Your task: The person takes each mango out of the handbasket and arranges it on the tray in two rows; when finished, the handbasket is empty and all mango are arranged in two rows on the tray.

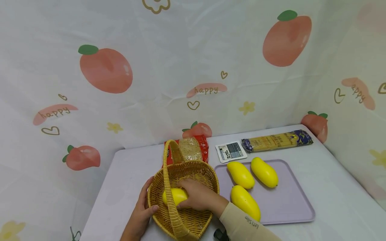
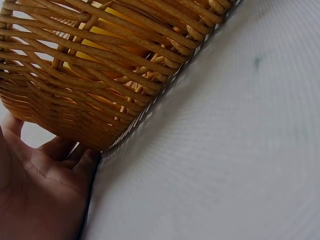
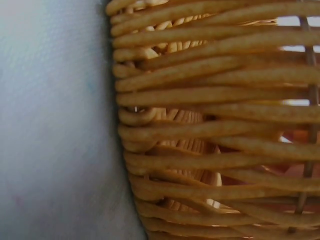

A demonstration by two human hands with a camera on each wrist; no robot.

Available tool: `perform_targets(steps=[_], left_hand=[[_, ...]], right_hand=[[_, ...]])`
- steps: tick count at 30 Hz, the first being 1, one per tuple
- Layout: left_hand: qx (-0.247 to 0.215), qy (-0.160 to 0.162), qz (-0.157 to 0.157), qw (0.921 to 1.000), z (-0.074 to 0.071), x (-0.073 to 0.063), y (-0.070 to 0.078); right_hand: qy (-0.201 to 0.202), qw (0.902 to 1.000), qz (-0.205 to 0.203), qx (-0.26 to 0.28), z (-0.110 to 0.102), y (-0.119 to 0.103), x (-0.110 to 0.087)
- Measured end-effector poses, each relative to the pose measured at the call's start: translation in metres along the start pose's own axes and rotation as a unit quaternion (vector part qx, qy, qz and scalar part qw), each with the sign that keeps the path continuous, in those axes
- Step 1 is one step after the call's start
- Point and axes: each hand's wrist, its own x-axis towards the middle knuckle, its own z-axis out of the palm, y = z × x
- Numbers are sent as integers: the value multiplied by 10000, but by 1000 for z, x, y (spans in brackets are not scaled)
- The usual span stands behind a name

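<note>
A wicker basket [image 1: 208, 167] with a tall arched handle stands on the table. My left hand [image 1: 141, 207] holds its left side, thumb at the rim and fingers along the outer wall; the left wrist view shows that hand [image 2: 45, 185] low against the weave. Inside the basket my right hand [image 1: 197, 195] grips a yellow mango [image 1: 178, 194], partly behind the handle. In the right wrist view only the basket's outer weave [image 3: 215, 105] shows, the hand being hidden. Three more mangoes, one at the back right [image 1: 264, 172], lie on a lilac tray [image 1: 283, 204] beside the basket.
Behind the basket lies a red packet [image 1: 205, 149] with a clear window. A small white packet [image 1: 231, 151] and a long pack of noodles [image 1: 277, 140] lie behind the tray. A patterned cloth [image 1: 169, 67] hangs along the table's back edge.
</note>
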Motion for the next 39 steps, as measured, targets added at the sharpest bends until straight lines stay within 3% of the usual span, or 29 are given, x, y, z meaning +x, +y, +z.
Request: perform_targets(steps=[7, 16, 20, 28, 39], left_hand=[[58, 3, 30, 10000, 2, 0, 2], [29, 26, -5, 10000, 3, 0, 3], [76, 93, -73, 9999, 3, 0, 4], [82, 61, -68, 9999, 1, 0, 3], [67, 81, -24, 9999, 1, -1, 2]], right_hand=[[-157, 9998, -147, -6, 1, 0, -1], [358, 9947, -30, 960, -8, -1, -7], [647, 9917, -34, 1107, -19, -4, -14], [1101, 9839, -106, 1402, -40, -10, -36], [1316, 9680, 1, 2139, -66, -11, -77]])
